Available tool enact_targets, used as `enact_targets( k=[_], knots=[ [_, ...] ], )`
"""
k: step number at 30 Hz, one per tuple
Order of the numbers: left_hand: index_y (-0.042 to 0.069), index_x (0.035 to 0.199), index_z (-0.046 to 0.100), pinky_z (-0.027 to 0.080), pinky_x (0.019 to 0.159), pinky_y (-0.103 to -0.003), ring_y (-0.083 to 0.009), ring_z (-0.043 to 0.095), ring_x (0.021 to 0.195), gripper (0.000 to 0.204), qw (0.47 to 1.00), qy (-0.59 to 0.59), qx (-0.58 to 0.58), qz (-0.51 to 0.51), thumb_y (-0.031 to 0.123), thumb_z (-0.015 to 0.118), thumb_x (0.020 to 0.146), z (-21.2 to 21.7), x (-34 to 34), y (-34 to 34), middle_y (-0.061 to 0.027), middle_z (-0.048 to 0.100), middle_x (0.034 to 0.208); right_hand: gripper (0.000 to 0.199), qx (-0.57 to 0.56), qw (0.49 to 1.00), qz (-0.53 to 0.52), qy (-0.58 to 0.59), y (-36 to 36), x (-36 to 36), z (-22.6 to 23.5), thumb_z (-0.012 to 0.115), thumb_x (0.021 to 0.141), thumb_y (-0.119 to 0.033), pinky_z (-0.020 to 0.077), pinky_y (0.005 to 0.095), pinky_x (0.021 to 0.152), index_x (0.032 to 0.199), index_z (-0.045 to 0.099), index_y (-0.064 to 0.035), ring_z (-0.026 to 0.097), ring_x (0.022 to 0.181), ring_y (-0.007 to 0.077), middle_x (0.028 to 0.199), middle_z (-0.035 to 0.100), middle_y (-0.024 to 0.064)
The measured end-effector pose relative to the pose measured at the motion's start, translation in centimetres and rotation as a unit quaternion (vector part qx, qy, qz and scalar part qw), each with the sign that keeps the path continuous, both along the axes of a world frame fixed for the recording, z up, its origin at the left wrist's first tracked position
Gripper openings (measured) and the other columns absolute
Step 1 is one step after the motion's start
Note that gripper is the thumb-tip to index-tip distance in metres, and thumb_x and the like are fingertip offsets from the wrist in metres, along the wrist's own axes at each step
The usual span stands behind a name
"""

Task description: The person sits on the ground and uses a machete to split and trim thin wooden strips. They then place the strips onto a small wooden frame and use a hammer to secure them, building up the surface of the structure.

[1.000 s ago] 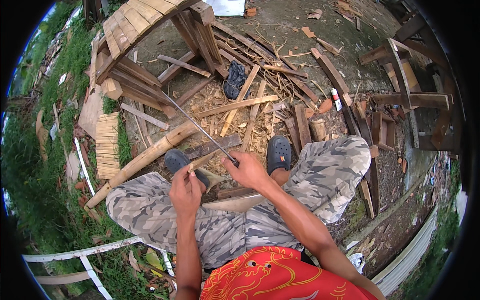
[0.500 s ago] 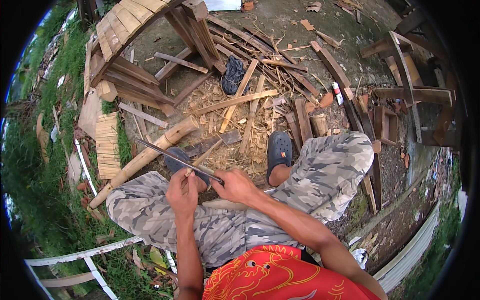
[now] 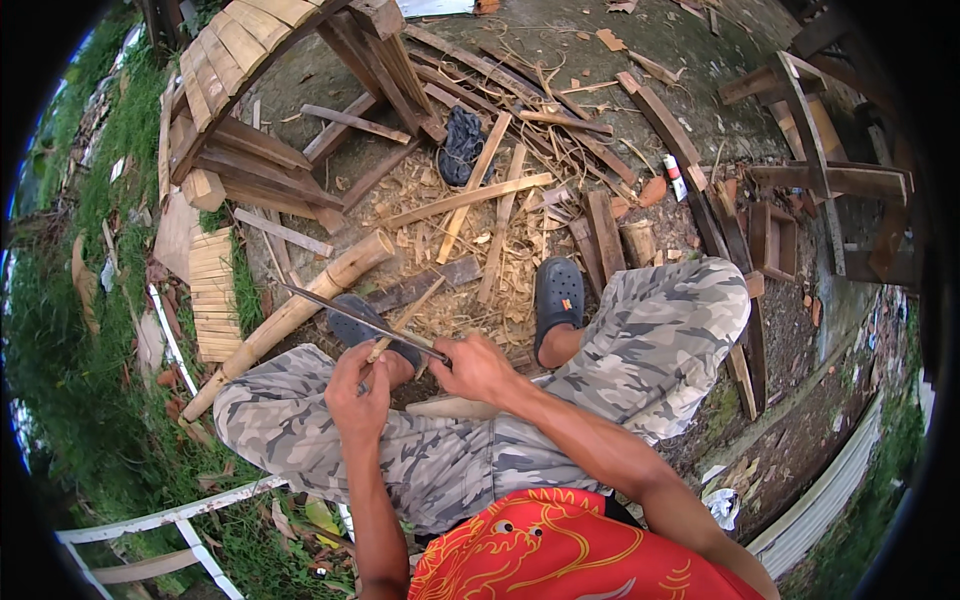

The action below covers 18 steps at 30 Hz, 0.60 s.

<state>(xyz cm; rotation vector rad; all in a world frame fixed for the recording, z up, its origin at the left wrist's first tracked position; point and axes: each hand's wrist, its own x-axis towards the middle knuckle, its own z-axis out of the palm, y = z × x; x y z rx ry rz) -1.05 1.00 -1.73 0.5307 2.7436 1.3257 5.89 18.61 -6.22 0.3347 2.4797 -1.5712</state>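
My right hand (image 3: 474,370) is closed round the handle of a long knife (image 3: 345,312), whose narrow dark blade slants to the far left over my left shoe. Between the closed thumb and fingers of my left hand (image 3: 357,392) is a thin wooden strip (image 3: 408,318), pointing away and to the right. Blade and strip cross just ahead of my left fingers; whether they touch I cannot tell. Both hands are above my lap, between my bent knees. The knife's handle is mostly hidden by my right fingers.
A thick bamboo pole (image 3: 300,318) lies beside my left leg. Wood shavings (image 3: 415,210) and loose wooden strips (image 3: 470,203) cover the ground ahead. A slatted wooden stool (image 3: 215,75) stands far left, a wooden frame (image 3: 815,150) far right. A dark plastic bag (image 3: 462,148) lies ahead.
My left hand has shifted slightly left and nearer, with the strip, and more of the strip shows beside the blade. The knife in my right hand has barely moved.
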Motion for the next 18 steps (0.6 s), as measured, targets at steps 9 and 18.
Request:
enact_targets(
  k=[9, 18],
  knots=[
    [-0.003, 0.106, 0.068, 0.058, 0.072, -0.037, -0.0306, 0.072, 0.087, 0.022, 0.998, -0.003, -0.058, -0.023, -0.004, 0.067, 0.084, 1.1, 0.1, -0.4, -0.0162, 0.069, 0.103, 0.018, -0.036, 0.992, 0.005, 0.124, -1.2, 0.1, 2.6, 0.067, 0.084, -0.020, 0.0516, 0.0518, 0.061, 0.085, 0.061, -0.0038, 0.065, 0.067, 0.0430, 0.069, 0.064, 0.0205],
    [-0.007, 0.103, 0.067, 0.060, 0.075, -0.034, -0.0280, 0.072, 0.089, 0.018, 0.998, 0.005, -0.054, -0.026, -0.006, 0.066, 0.085, 0.5, 0.3, -0.7, -0.0171, 0.068, 0.105, 0.017, -0.047, 0.993, -0.015, 0.111, -1.7, 0.4, 2.3, 0.067, 0.084, -0.020, 0.0516, 0.0516, 0.061, 0.088, 0.062, -0.0034, 0.065, 0.067, 0.0432, 0.069, 0.064, 0.0214]
  ],
)
